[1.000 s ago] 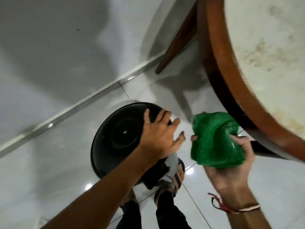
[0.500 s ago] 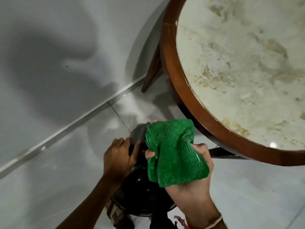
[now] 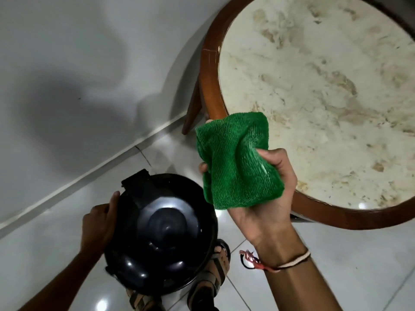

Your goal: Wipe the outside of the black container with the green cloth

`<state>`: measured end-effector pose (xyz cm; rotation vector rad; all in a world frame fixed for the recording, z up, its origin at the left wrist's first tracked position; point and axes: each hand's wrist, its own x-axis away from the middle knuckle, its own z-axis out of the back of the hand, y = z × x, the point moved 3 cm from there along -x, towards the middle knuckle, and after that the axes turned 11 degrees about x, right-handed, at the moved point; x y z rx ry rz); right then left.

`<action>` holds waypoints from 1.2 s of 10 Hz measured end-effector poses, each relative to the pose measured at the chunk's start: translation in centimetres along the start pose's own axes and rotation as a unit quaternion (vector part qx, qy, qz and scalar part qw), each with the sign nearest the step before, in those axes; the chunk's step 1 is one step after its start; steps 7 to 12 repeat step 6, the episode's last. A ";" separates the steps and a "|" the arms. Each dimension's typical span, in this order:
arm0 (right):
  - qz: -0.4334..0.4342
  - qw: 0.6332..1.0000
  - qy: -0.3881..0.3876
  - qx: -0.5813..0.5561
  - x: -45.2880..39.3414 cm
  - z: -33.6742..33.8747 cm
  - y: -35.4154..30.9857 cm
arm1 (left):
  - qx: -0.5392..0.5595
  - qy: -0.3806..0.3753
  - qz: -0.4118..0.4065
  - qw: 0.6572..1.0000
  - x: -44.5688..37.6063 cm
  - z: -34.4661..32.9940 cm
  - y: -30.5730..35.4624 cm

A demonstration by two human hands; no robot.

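The black container (image 3: 161,234) is round and glossy, held above the floor at lower centre with its domed bottom towards me and a flat tab at its upper left. My left hand (image 3: 98,223) grips its left rim. The green cloth (image 3: 235,160) is folded into a pad and lies in my right hand (image 3: 269,194), palm up, to the upper right of the container and apart from it.
A round table (image 3: 208,70) with a brown wooden rim and stained marble top fills the upper right, one leg slanting to the floor. White glossy floor tiles (image 3: 45,254) meet a grey wall at left. My sandalled feet (image 3: 215,270) stand under the container.
The cloth has lifted up and right, off the container. The container now shows its whole domed bottom, and my left hand has shifted to its left rim.
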<state>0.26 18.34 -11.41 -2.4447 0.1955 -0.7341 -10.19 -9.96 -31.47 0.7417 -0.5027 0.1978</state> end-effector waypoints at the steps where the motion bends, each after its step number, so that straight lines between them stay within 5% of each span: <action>1: 0.116 0.975 0.079 0.173 -0.8 0.7 -1.6 | -0.051 -0.011 -0.010 0.999 -1.4 1.4 -0.9; 2: 0.266 0.792 0.180 0.520 -0.8 1.2 -4.8 | -0.100 0.026 -0.024 0.994 -1.5 2.1 0.3; 3: 0.284 0.552 0.228 0.750 -1.6 2.4 -7.5 | -0.163 0.051 -0.076 0.982 0.6 2.1 3.3; 4: 0.205 0.442 0.245 0.838 -2.8 4.2 -9.2 | -0.239 0.018 -0.130 0.962 4.4 1.1 5.2; 6: 0.068 0.324 0.147 0.932 -3.6 4.3 -11.8 | -0.281 -0.032 -0.220 0.934 11.6 2.3 10.1; 12: 0.068 0.324 0.147 0.932 -3.6 4.3 -11.8 | -0.281 -0.032 -0.220 0.934 11.6 2.3 10.1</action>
